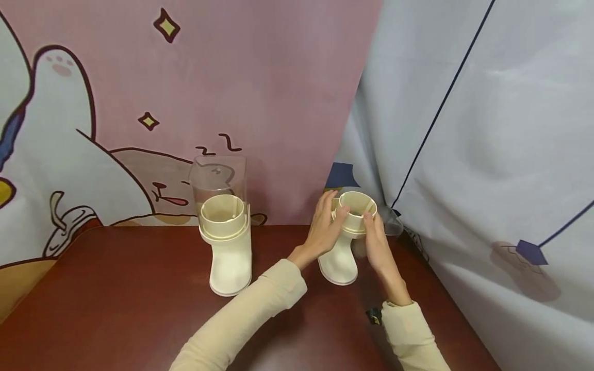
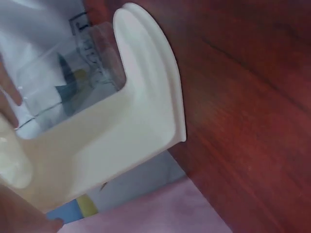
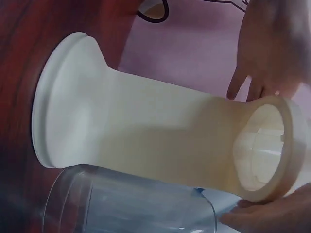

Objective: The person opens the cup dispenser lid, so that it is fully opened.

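Observation:
Both hands hold the round top of a cream, boot-shaped stand (image 1: 341, 263) from opposite sides. It stands upright on the table in the head view. My left hand (image 1: 322, 229) grips the left of the top ring (image 1: 355, 224), its thumb on the front of the ring. My right hand (image 1: 378, 242) holds the right side, with fingertips at the rim. The right wrist view shows the stand's smooth column (image 3: 155, 131) and its hollow round opening. A clear plastic container (image 3: 141, 206) is close beside the stand, partly hidden behind it in the head view.
A matching cream stand (image 1: 231, 263) is upright to the left, with a clear container (image 1: 218, 175) rising behind its ring. A small dark item (image 1: 373, 316) lies by the right sleeve. Printed pink cloth (image 1: 287, 103) and pale cloth (image 1: 487, 154) border the reddish-brown table (image 1: 139, 309).

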Available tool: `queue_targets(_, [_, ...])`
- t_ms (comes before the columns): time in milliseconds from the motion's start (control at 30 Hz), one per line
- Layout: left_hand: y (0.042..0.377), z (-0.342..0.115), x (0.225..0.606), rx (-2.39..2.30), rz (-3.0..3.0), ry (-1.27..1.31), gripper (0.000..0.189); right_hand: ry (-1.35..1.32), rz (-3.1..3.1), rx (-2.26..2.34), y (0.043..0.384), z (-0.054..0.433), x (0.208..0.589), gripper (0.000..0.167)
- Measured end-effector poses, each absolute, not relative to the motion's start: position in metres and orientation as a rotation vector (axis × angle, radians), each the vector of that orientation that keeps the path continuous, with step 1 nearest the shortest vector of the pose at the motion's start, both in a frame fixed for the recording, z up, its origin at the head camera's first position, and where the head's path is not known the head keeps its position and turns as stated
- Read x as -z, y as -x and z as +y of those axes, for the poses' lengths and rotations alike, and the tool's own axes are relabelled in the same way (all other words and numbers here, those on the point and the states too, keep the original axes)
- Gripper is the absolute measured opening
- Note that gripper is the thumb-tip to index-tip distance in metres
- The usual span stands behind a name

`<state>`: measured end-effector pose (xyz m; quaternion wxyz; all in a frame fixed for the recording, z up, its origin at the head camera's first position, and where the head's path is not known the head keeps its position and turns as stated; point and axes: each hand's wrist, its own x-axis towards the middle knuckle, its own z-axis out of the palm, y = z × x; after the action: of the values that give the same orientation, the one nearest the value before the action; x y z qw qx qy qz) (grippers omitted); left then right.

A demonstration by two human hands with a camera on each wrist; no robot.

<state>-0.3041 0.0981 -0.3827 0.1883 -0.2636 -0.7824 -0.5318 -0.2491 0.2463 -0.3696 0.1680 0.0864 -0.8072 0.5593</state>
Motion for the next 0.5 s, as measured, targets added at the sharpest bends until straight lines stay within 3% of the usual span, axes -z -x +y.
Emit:
queue_targets(233, [0.249,0.042,0.379,1.461,-2.121,0.816,0.069,-0.158,-2.213,-1.683,0.224,0.229,0.353,0.065])
queue_targets(400, [0.217,0.014,0.348,1.182,-2.066,0.963,0.072,-0.345,-2.083,-1.775,0.199,0.213,0.331,0.062])
queue_targets(500, [0.198,-0.002,0.337,1.223,-2.154,1.024,0.085,-0.458,-2.059,-1.813,0.186,0.200,0.328,0.062])
